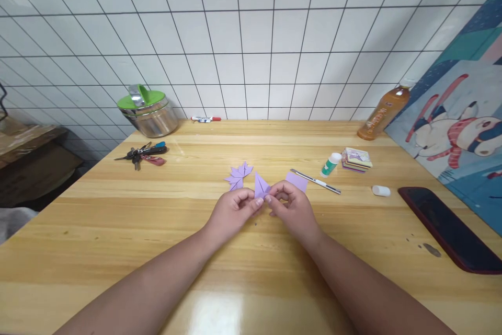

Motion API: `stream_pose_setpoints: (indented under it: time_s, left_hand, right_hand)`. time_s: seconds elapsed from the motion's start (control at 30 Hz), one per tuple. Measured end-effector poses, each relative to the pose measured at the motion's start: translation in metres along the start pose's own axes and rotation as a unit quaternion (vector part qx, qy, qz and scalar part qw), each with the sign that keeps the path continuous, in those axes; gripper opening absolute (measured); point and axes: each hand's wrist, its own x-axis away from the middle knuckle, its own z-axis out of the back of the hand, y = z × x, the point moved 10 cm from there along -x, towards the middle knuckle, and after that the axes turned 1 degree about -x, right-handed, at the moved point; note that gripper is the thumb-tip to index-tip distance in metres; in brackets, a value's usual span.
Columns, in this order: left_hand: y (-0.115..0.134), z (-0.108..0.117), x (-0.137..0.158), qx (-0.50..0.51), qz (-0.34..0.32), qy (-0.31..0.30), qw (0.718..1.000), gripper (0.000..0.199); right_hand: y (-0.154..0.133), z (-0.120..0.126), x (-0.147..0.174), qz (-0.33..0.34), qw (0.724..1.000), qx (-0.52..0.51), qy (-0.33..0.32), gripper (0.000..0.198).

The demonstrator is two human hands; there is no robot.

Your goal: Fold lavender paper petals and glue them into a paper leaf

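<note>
A small folded piece of purple paper (261, 186), pointed at the top, is pinched between both hands just above the table. My left hand (237, 208) grips its lower left side with thumb and fingers. My right hand (292, 209) pinches its lower right corner. Just behind my left hand lies a purple folded-paper shape with several points (238, 174). A flat purple paper square (297, 182) rests behind my right hand, partly hidden by it. Across that square's corner lies a slim silver craft knife (318, 182).
Right of the hands are a glue stick (330, 165), its white cap (381, 191), a paper stack (356, 159), a phone (451, 228) and a tea bottle (384, 113). Keys (143, 154), a green-lidded metal pot (151, 115) and a marker (206, 119) sit further left, toward the tiled wall.
</note>
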Motion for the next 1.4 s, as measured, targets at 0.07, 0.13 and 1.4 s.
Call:
stream_pose_setpoints:
  time_s: [0.07,0.13,1.4]
  left_hand:
    - [0.002,0.003,0.0,-0.028,-0.013,0.008,0.999,0.03]
    - [0.005,0.005,0.0,-0.054,-0.026,0.015,0.998,0.031]
    - [0.011,0.014,0.003,-0.118,-0.044,0.054,0.991,0.027]
  right_hand:
    - [-0.002,0.001,0.0,0.004,1.0,0.0,0.008,0.018]
    - [-0.003,0.002,0.001,0.006,1.0,-0.008,0.014,0.02]
    - [0.029,-0.002,-0.004,-0.133,0.986,-0.104,-0.01,0.03]
